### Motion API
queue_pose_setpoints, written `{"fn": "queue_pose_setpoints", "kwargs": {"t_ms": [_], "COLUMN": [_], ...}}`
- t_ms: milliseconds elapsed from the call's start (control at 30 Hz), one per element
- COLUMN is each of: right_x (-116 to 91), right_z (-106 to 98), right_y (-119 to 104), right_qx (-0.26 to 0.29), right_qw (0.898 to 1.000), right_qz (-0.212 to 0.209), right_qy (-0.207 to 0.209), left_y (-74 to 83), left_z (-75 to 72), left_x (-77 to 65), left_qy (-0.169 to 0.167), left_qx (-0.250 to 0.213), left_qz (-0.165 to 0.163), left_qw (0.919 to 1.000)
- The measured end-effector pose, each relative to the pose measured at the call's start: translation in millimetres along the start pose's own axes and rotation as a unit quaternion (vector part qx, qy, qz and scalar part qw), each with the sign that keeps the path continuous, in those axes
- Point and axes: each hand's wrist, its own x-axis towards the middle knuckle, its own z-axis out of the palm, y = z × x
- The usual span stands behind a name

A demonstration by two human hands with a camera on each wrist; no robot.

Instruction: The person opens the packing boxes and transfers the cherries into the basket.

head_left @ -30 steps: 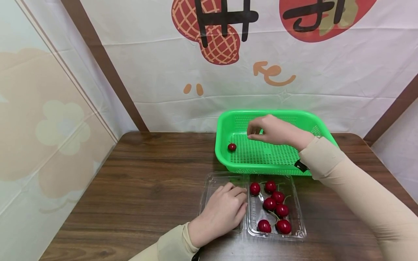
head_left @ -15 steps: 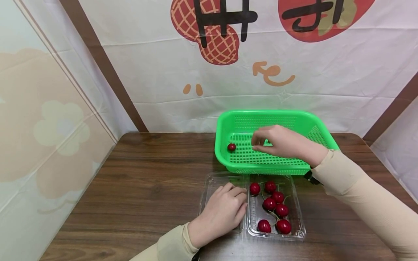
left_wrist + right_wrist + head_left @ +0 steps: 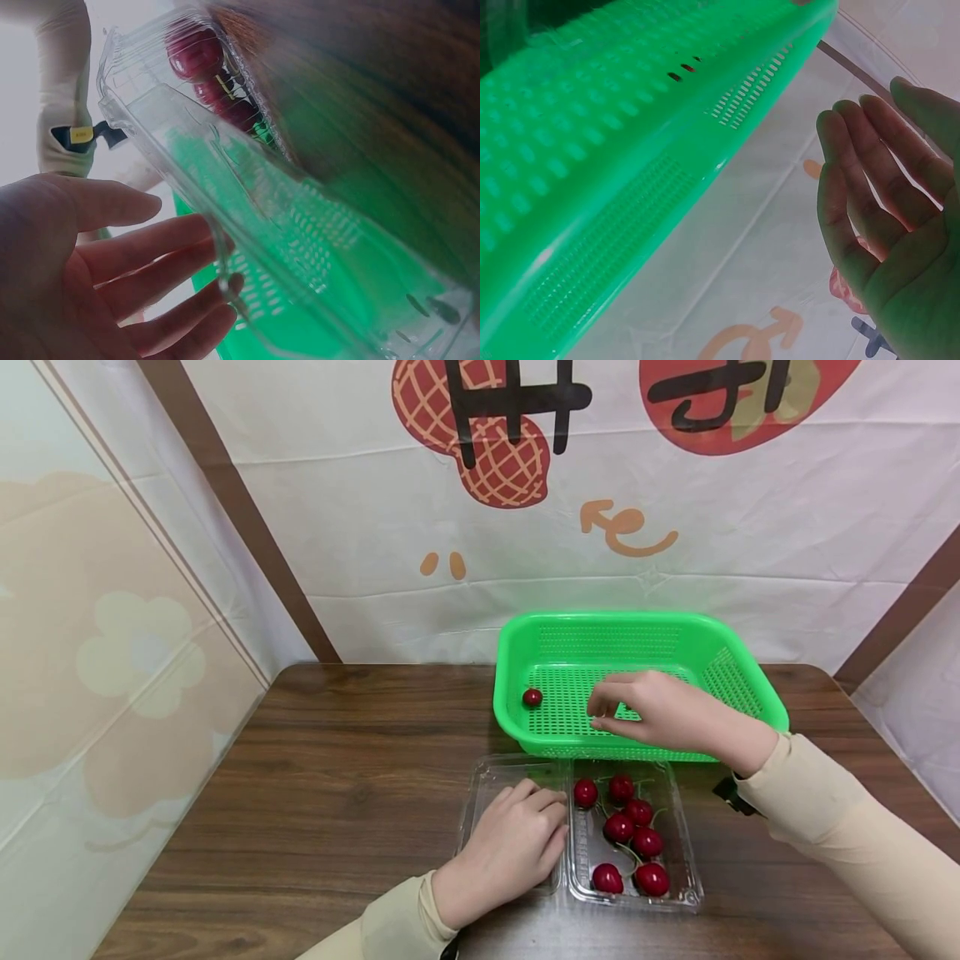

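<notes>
My right hand (image 3: 656, 710) hovers over the green plastic basket (image 3: 517, 727), fingers loosely bent and nothing between them; the right wrist view shows its bare palm. A single cherry (image 3: 532, 697) lies at the left end of the basket. In front of it stands a clear plastic clamshell box (image 3: 588, 847) with several stemmed red cherries (image 3: 639, 813) in its right half. The lid half (image 3: 491, 777) lies unfolded to the left. My left hand (image 3: 506, 852) rests over that lid, and in the left wrist view its relaxed fingertips touch the clear edge (image 3: 217, 247).
Brown wood-grain table (image 3: 337, 793) extends left of the box and basket. Behind the basket hangs a white printed cloth (image 3: 360, 610), with another cloth panel (image 3: 142, 693) along the left side.
The right hand has drawn back toward the person and slightly right, from over the basket's middle toward its front. The left hand, box and cherries stay where they were.
</notes>
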Motion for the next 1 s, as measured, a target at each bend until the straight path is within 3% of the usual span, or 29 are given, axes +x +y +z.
{"fn": "queue_pose_setpoints", "kwargs": {"t_ms": [567, 1000], "right_x": [-30, -47], "right_z": [9, 26], "right_y": [-7, -19], "right_qx": [0.007, 0.01], "right_qw": [0.999, 0.995], "right_qz": [-0.015, -0.065], "right_qy": [0.044, 0.074], "left_y": [-0.7, -0.1], "left_z": [-0.5, -0.9], "left_x": [-0.2, -0.1], "left_qy": [-0.002, -0.002], "left_qx": [0.003, 0.001], "left_qz": [-0.002, -0.004], "left_qw": [1.0, 1.0]}}
